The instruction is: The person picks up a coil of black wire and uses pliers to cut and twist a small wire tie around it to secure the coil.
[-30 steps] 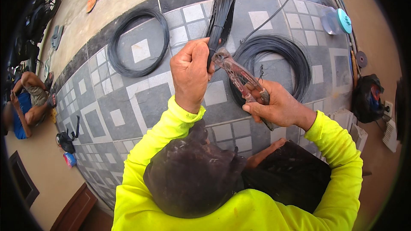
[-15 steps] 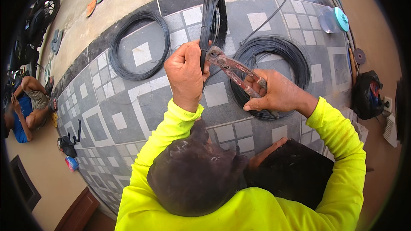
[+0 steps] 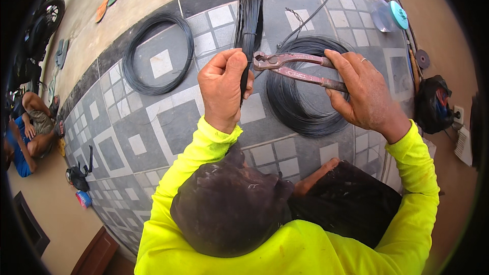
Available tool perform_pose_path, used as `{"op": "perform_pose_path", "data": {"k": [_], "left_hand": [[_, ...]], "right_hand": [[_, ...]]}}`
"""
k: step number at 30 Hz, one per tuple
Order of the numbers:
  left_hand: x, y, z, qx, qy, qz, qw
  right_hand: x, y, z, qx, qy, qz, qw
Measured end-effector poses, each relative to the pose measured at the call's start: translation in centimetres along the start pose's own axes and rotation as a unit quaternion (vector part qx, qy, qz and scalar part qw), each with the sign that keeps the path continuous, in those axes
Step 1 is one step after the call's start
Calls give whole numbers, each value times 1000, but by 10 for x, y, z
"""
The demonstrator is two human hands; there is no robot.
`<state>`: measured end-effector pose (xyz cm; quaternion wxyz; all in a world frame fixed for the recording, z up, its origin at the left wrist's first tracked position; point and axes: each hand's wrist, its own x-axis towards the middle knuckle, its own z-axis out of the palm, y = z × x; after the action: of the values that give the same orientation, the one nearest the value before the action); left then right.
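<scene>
My left hand (image 3: 222,87) grips a straight bundle of thin black wires (image 3: 249,18) near its lower end and holds it upright over the tiled floor. My right hand (image 3: 362,89) holds the handles of reddish-brown pincers (image 3: 295,66). The pincer jaws sit against the bundle just above my left thumb. Both arms wear bright yellow sleeves. Under my right hand lies a coil of black wire (image 3: 300,109).
A second black wire coil (image 3: 158,53) lies on the grey patterned tiles (image 3: 173,122) to the left. A round teal disc (image 3: 398,14) and a dark tool bag (image 3: 433,104) are at the right. Another person (image 3: 28,135) sits at the far left, beside a wheel (image 3: 48,18).
Both hands rose and swung the bundle upright. The pincers turned from slanted to nearly level, jaws now at the bundle.
</scene>
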<state>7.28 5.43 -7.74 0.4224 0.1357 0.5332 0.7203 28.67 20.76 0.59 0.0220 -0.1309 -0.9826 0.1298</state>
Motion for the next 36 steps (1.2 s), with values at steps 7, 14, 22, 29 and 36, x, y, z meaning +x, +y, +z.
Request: {"op": "perform_pose_path", "data": {"k": [7, 14, 22, 29, 36], "left_hand": [[-3, -1, 12, -2, 39, 32, 999], [-3, 1, 6, 7, 57, 53, 997], [6, 6, -5, -12, 81, 69, 994], [1, 6, -8, 6, 37, 65, 997], [-1, 2, -4, 3, 44, 65, 997]], "right_hand": [[-13, -13, 28, 446, -191, 163, 859], [-9, -41, 48, 665, -221, 265, 663], [21, -19, 54, 532, -241, 190, 789], [16, -5, 28, 610, -323, 193, 698], [5, -14, 47, 530, -242, 169, 795]]}}
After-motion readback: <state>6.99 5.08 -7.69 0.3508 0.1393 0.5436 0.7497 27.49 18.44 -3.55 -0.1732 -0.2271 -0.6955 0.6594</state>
